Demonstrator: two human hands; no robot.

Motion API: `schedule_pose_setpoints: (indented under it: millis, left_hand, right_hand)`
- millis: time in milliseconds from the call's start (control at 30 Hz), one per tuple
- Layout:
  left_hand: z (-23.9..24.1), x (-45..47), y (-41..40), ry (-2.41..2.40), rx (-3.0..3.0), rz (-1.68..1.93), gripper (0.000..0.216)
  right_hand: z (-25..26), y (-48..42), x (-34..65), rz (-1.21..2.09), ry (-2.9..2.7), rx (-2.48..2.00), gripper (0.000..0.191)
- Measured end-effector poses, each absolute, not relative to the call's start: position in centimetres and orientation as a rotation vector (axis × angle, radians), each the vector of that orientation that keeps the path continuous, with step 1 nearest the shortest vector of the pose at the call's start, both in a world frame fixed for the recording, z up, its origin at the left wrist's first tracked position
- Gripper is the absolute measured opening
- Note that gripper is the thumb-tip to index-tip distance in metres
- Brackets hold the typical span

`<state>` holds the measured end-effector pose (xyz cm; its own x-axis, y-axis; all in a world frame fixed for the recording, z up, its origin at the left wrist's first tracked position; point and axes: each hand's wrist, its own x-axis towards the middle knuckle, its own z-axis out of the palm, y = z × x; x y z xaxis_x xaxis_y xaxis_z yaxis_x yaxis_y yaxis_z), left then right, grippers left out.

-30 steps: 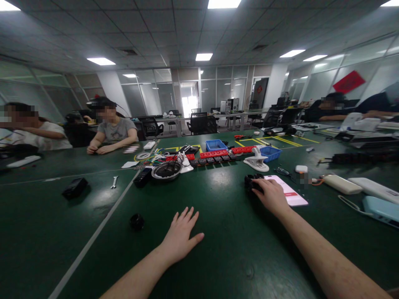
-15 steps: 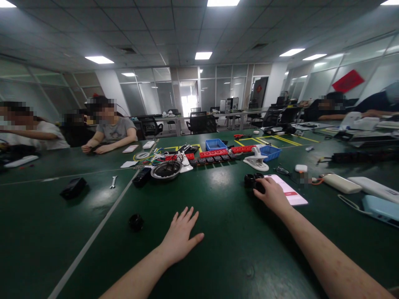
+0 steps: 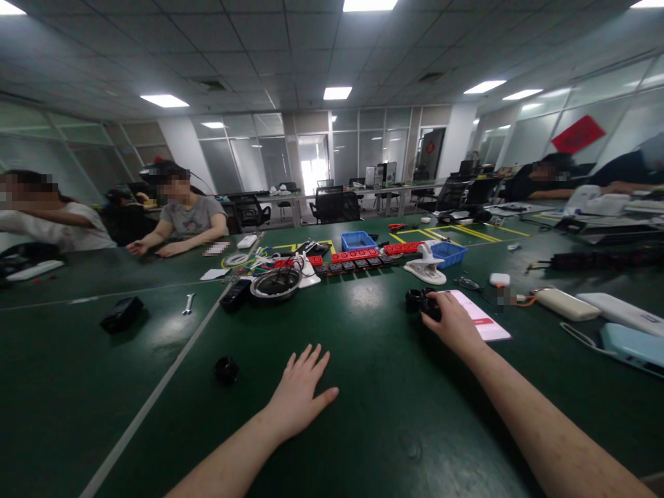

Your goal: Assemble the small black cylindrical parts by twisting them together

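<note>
My left hand [image 3: 303, 394] lies palm down on the green tabletop with its fingers spread, holding nothing. To its left sits a short, round, glossy black piece [image 3: 227, 370], whose kind I cannot make out. My right hand [image 3: 453, 324] reaches to the right of centre, thumb and fingers closed round a similar black round piece [image 3: 431, 308]. Another black round piece [image 3: 414, 299] stands against it on the left. A pink-white sheet or card with a red band [image 3: 482, 319] lies beside and partly behind the right hand.
A white clip stand [image 3: 428, 266] and two blue bins [image 3: 450, 254] [image 3: 357, 241] stand beyond. Red and black strips [image 3: 355, 256], a round metal dish [image 3: 274, 283] and cables lie mid-table. A wrench [image 3: 189, 304] and black box [image 3: 122, 315] are left; power banks [image 3: 566, 304] right. People sit across.
Both of my hands stay in nearly the same place, the right one still on the black piece. Across the table, a seated person's hand has shifted slightly left.
</note>
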<state>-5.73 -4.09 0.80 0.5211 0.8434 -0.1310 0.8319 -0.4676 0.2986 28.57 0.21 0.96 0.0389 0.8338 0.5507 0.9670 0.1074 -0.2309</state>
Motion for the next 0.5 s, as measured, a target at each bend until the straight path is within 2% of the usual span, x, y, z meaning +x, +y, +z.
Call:
schedule_pose_setpoints:
  millis: [333,500]
  left_hand:
    - [0.98,-5.72,-4.16,1.398,2.425,0.040,0.066]
    - [1.00,-5.64,-4.15,1.406,2.420,0.025,0.067]
  right_hand:
    - [0.49,0.31,28.30,-0.113,-1.797,-1.686,0.037]
    - [0.18,0.56,28.62,-0.133,-1.809,-1.666,0.038]
